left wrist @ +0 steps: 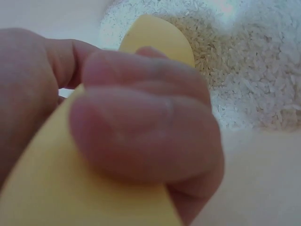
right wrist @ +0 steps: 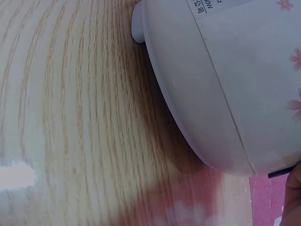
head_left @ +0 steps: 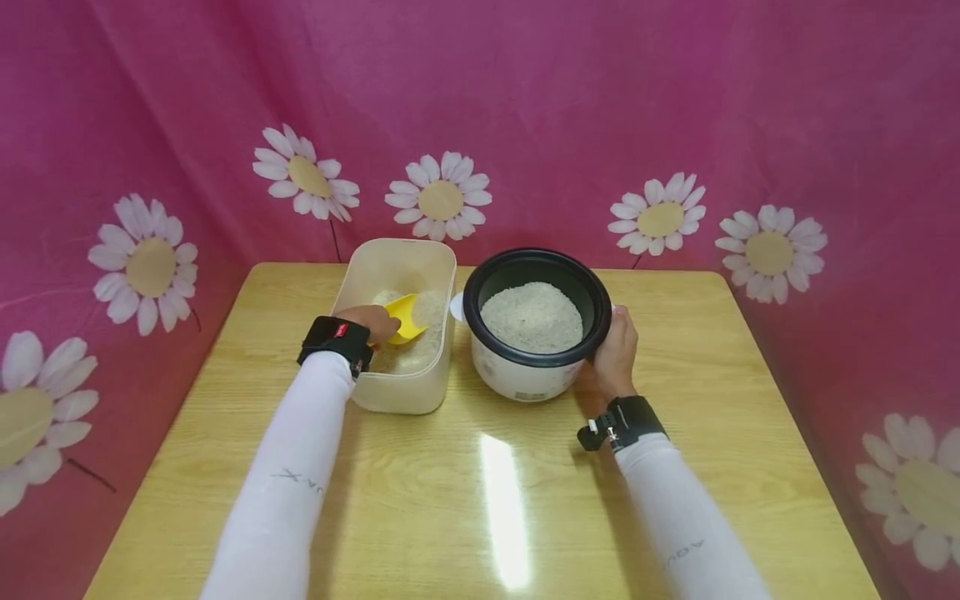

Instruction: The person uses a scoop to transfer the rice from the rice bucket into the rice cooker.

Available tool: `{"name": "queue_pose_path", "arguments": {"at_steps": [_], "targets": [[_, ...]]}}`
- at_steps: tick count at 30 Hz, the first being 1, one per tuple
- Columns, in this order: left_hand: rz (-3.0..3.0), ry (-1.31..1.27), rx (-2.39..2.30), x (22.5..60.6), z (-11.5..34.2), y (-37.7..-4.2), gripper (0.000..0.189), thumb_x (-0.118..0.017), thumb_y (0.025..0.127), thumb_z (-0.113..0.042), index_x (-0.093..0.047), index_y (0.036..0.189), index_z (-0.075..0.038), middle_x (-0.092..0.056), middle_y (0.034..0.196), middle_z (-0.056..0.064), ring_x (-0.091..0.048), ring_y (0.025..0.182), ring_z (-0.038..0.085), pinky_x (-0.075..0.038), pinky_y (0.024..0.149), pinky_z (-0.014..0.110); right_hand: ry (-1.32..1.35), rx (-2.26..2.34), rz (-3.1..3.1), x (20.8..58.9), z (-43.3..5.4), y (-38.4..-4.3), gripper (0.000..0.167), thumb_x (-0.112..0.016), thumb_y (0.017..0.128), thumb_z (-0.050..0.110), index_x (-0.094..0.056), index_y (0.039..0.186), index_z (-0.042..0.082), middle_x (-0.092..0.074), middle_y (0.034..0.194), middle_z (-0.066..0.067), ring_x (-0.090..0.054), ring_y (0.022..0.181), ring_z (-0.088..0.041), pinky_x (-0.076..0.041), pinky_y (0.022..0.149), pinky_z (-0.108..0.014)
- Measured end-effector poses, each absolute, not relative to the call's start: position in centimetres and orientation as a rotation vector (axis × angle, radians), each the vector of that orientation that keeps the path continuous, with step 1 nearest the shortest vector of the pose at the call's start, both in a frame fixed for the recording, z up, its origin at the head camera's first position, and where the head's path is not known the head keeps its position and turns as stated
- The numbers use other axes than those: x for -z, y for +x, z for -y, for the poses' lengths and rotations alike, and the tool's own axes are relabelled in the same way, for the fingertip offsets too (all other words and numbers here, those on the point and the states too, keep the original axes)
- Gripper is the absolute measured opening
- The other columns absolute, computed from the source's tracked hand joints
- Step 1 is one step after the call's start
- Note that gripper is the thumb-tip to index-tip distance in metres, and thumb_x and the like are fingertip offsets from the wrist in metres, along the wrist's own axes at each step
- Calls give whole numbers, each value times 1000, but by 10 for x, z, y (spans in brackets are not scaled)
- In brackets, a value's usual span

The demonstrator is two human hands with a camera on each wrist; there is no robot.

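Note:
My left hand (head_left: 372,322) grips the handle of a yellow scoop (head_left: 406,320) inside a translucent plastic bin (head_left: 401,394). In the left wrist view the fingers (left wrist: 146,136) curl round the handle, and the scoop's tip (left wrist: 157,37) lies against the rice (left wrist: 244,66). To the right stands a white rice cooker (head_left: 517,379) with a black rim, heaped with rice (head_left: 534,318). My right hand (head_left: 618,354) holds the cooker's right side, below the rim. Most of those fingers are hidden behind the cooker. Pink flowers and a label mark its wall in the right wrist view.
The bin and cooker stand side by side near the back of a wooden table (head_left: 420,500). A pink curtain (head_left: 540,100) with white daisies encloses the table's back and sides. The cooker's white side handle (head_left: 457,307) sits close to the bin's wall.

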State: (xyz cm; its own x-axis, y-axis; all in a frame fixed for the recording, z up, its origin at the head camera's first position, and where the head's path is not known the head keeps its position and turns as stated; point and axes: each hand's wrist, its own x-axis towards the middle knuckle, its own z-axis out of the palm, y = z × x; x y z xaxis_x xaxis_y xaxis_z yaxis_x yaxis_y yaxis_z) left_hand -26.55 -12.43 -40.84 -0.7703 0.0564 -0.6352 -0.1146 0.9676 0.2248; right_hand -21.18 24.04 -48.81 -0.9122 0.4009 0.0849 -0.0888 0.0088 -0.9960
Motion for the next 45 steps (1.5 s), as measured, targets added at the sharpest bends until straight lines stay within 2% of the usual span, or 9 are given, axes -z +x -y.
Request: {"name": "queue_pose_path", "arguments": {"at_steps": [6, 12, 22, 26, 34, 41, 45], "targets": [[-2446, 32, -265, 414, 123, -273, 44, -36, 108, -36, -63, 110, 0, -52, 78, 4, -51, 74, 18, -39, 72, 27, -357, -1913, 1969, 504, -248, -221, 33, -33, 111, 33, -60, 93, 29, -55, 85, 12, -49, 87, -6, -42, 81, -21], [-2430, -4, -277, 416, 123, -274, 45, -37, 108, -38, -62, 113, 0, -53, 78, 4, -51, 74, 19, -40, 72, 28, -359, -1911, 1949, 515, -251, -227, 34, -32, 111, 38, -61, 96, 28, -55, 83, 11, -50, 83, -7, -43, 77, -22], [-2426, -39, -340, 406, 122, -265, 49, -36, 109, -37, -64, 116, 2, -51, 78, 4, -50, 76, 20, -39, 71, 27, -361, -1871, 1964, 516, -248, -228, 33, -33, 110, 39, -59, 92, 29, -52, 81, 12, -49, 81, -6, -40, 75, -22], [-2414, -71, -380, 406, 122, -264, 45, -37, 109, -37, -61, 115, 0, -50, 79, 4, -50, 75, 20, -39, 71, 27, -366, -1883, 1966, 517, -248, -229, 33, -33, 109, 39, -59, 92, 29, -51, 78, 11, -48, 77, -6, -40, 71, -21], [-2397, -25, -381, 411, 124, -268, 47, -37, 110, -37, -62, 118, 3, -48, 76, 4, -47, 72, 19, -38, 69, 27, -364, -1859, 1984, 518, -249, -231, 32, -33, 109, 35, -56, 87, 31, -49, 79, 13, -46, 83, -7, -37, 77, -23], [-2378, -11, -414, 416, 126, -273, 49, -38, 110, -38, -61, 118, 3, -48, 74, 4, -46, 71, 20, -38, 70, 28, -376, -1864, 2002, 516, -249, -231, 32, -32, 109, 34, -57, 89, 32, -49, 80, 14, -47, 83, -6, -38, 76, -22], [-2363, -38, -466, 418, 127, -273, 49, -38, 110, -40, -61, 120, 3, -49, 76, 5, -47, 73, 21, -38, 71, 29, -355, -1909, 1967, 515, -247, -230, 34, -32, 110, 37, -59, 92, 30, -53, 78, 13, -49, 77, -4, -42, 73, -20]]}}
